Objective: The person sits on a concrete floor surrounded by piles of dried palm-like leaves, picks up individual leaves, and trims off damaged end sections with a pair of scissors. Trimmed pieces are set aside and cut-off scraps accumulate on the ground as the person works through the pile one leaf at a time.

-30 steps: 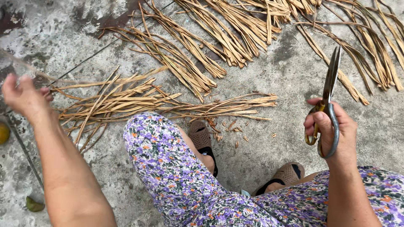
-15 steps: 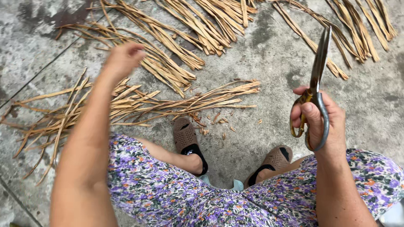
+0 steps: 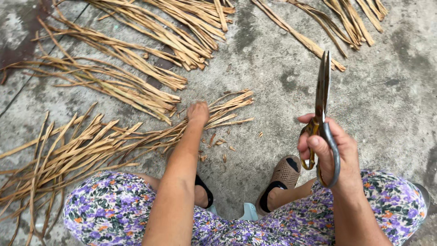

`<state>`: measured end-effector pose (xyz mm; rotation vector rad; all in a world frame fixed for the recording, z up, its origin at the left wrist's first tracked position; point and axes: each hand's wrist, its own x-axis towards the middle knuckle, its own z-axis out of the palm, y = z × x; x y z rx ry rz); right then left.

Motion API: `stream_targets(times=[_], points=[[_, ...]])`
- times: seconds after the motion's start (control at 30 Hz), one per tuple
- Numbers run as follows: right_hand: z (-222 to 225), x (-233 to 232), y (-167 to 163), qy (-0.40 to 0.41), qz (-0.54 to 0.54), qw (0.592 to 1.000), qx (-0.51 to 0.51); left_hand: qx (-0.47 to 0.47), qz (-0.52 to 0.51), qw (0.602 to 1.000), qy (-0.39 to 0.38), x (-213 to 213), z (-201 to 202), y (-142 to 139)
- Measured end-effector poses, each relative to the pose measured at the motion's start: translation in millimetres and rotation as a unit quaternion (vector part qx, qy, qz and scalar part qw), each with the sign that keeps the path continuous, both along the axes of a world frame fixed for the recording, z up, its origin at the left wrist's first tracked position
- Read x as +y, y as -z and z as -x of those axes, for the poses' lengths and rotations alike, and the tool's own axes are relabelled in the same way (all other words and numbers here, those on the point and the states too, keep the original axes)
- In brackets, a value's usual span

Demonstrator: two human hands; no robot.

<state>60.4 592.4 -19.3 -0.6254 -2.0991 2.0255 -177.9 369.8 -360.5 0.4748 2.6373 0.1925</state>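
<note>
Left hand [image 3: 198, 111] reaches down, fingers pressed onto the nearest bundle of dried strips [image 3: 114, 143] at nine o'clock; actual grip cannot be told. Right hand [image 3: 330, 152] clenches blades-up scissors [image 3: 322, 98]. Trimmed scraps [image 3: 218, 146] lie near the feet; further bundles [image 3: 150, 27] at twelve o'clock lie apart.

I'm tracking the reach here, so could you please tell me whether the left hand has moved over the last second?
Yes. The left hand has swung from beyond the fanned ends of the nearest bundle of dried strips across to its gathered end, where it now rests.

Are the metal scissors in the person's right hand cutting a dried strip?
No, the metal scissors point upward in the right hand, clear of the dried strips.
</note>
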Motion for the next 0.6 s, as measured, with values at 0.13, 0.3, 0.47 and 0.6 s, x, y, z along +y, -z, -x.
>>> stream_targets(times=[0.13, 0.3, 0.47, 0.6], points=[[-3.3, 3.7, 0.1, 0.015, 0.004, 0.999, -0.035, 0.058, -0.011, 0.998, -0.020, 1.3, -10.7, 13.8], [-3.3, 7.3, -0.2, 0.025, 0.041, 0.998, -0.041, -0.021, 0.052, 0.998, -0.027, 5.8, -2.7, 11.7], [-3.3, 6.3, -2.2, 0.021, 0.032, 0.998, -0.055, -0.017, -0.029, 0.998, -0.062, 1.7, -3.2, -1.1], [-3.7, 2.6, -3.1, 0.019, 0.031, 0.998, -0.046, -0.040, -0.159, 0.979, -0.122, 10.4, 11.4, -28.3]])
